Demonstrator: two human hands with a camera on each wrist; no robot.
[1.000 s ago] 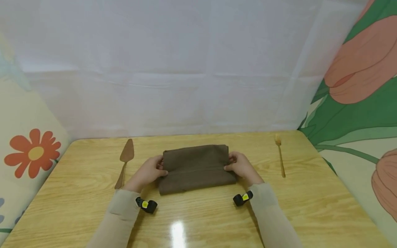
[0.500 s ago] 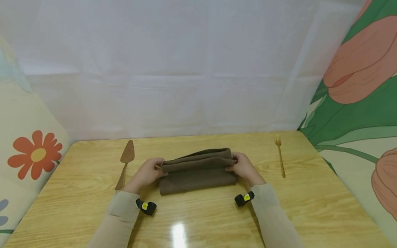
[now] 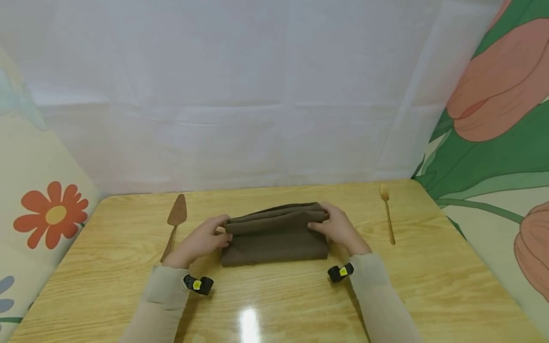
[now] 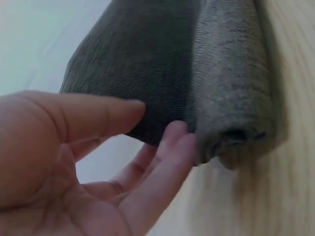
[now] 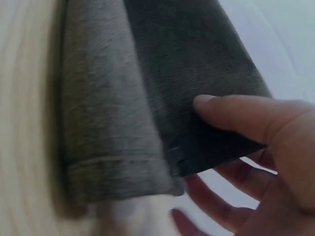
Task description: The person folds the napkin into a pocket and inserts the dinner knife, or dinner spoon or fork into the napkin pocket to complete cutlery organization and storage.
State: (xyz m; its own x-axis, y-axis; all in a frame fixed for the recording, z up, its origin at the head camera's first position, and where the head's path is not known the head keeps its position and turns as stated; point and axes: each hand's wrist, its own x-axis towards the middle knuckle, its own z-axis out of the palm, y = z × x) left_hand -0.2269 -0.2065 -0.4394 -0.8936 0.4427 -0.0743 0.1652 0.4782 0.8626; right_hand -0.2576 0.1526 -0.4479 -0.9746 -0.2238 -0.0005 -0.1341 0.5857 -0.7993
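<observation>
A dark brown-grey folded cloth (image 3: 274,247) lies on the wooden table, its far part lifted into a standing fold that leans toward the near part. At its left end my left hand (image 3: 206,240) grips the raised fold, thumb on the near face and fingers behind. My right hand (image 3: 340,228) pinches the other end of that fold. In the left wrist view, the thumb (image 4: 123,110) rests on the dark flap beside a rolled edge (image 4: 234,73). The right wrist view has the thumb (image 5: 221,105) lying across the flap, with several fingers below it.
A cake server (image 3: 177,212) lies left of the cloth, its handle end close to the left wrist. Farther right is a gold-coloured fork (image 3: 387,205). Behind the table (image 3: 279,300) hangs a white sheet (image 3: 257,119), with flower-patterned panels at both sides.
The cloth's far part has risen off the table and folded toward the person between both hands. The right thumb has shifted slightly left over the fold. Cake server and fork have stayed put.
</observation>
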